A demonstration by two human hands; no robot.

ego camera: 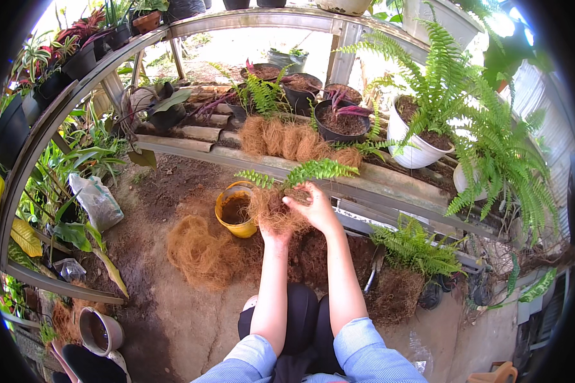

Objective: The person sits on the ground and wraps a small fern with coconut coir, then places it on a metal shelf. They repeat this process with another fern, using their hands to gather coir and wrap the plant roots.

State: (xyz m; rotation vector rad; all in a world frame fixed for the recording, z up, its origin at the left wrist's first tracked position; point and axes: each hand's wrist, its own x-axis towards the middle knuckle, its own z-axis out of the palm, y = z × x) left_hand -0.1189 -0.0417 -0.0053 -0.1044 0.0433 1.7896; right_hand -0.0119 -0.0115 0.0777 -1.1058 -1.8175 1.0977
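My left hand (275, 235) supports from below a loose wad of coconut fibre (268, 208) with dark soil in it. A small fern (316, 172) with green fronds rises from this bundle. At the bundle's right side is my right hand (318, 208), its thumb and fingers curved apart against the soil and fibre; the fingertips are partly hidden. Just left of the bundle stands a yellow bucket (242, 230) with brown residue inside. A heap of loose coconut fibre (199, 251) lies on the ground left of my forearm.
Several fibre-wrapped bundles (285, 139) line the slatted bench (402, 179) ahead, beside black pots (342, 119) and a white fern pot (414, 143). To my right are a hand tool (373, 273) and a fern with a bare root mass (395, 292). A plastic bag (96, 203) lies left.
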